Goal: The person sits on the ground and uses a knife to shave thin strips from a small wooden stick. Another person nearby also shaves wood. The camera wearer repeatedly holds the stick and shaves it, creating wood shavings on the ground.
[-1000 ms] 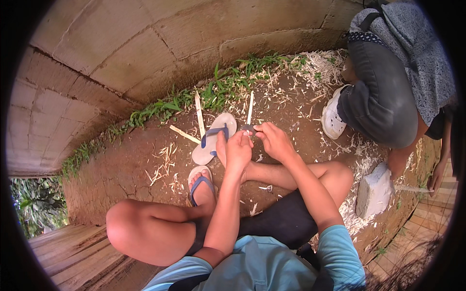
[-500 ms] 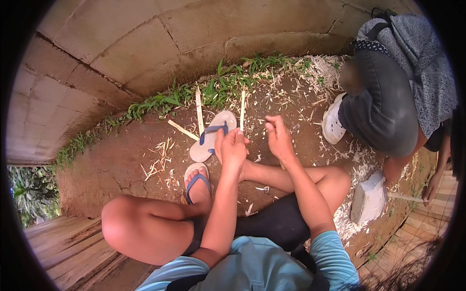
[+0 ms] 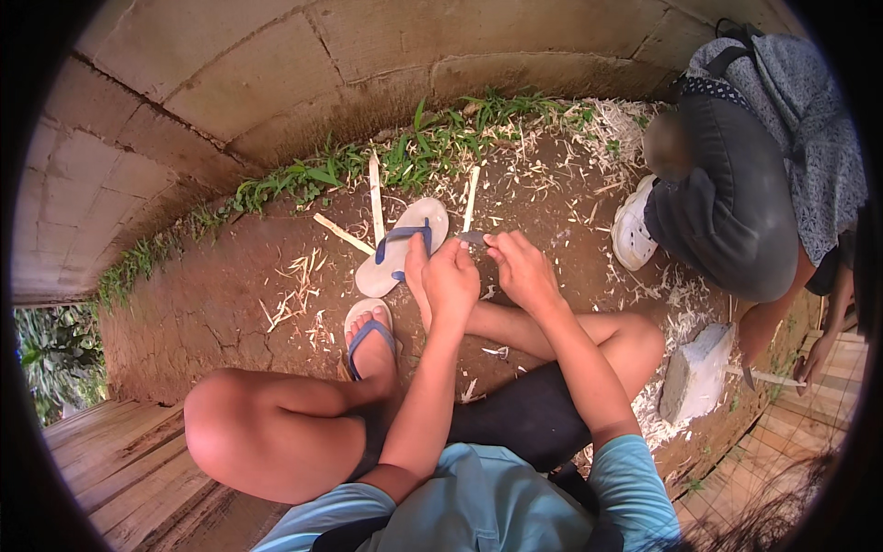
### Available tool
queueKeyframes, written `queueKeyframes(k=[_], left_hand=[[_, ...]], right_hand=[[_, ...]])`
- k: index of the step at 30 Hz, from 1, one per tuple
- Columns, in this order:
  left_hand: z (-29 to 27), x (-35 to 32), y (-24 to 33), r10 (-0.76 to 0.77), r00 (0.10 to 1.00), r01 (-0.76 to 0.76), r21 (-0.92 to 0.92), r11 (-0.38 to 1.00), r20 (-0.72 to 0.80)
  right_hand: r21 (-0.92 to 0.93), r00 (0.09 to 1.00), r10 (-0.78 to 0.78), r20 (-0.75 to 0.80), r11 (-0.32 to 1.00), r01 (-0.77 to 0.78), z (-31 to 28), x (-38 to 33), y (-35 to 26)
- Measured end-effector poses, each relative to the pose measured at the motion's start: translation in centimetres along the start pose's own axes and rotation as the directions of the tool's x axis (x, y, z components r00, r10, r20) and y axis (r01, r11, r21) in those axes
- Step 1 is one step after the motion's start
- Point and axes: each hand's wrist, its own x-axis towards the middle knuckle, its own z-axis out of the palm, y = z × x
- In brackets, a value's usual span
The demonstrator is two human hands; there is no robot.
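Left hand (image 3: 451, 276): we see it curled into a loose fist in front of the shins, fingers together around something we cannot make out.
Right hand (image 3: 521, 269): just beside the left, fingers pinched on the near end of a small dark blade (image 3: 473, 237).
Blade: short, flat, grey; it pokes out to the left of the right fingertips, above the left hand, over bare ground.
Wood strip (image 3: 470, 199): pale and thin, lying on the soil just beyond the blade, pointing toward the grass.
Other strips: one long strip (image 3: 374, 196) and one slanted strip (image 3: 342, 234) lie left of the loose sandal.
Loose sandal (image 3: 403, 247): pale sole, blue strap, on the dirt just left of our hands.
Worn sandal (image 3: 369, 335): on our foot, nearer us.
Ground (image 3: 212, 304): reddish soil with scattered shavings; a grass edge runs along a block wall (image 3: 230, 83).
Neighbour: a person crouches at right, white shoe (image 3: 633, 226) on the soil; a grey stone (image 3: 695, 372) lies near them.
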Motion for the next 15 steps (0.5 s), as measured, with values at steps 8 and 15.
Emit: queueKeyframes(k=[8,15], left_hand=[[0.6,0.0,-1.0,-0.019,0.997,0.012,-0.099,0.995,-0.07],[1.3,-1.7,-0.4,-0.173,0.985,0.155,-0.354,0.922,-0.021]], right_hand=[[-0.104,0.997,0.035,-0.071,0.994,-0.042,1.3,0.9,-0.5],[0.145,0.885,0.41,-0.22,0.911,-0.386,0.8,2.4,5.9]])
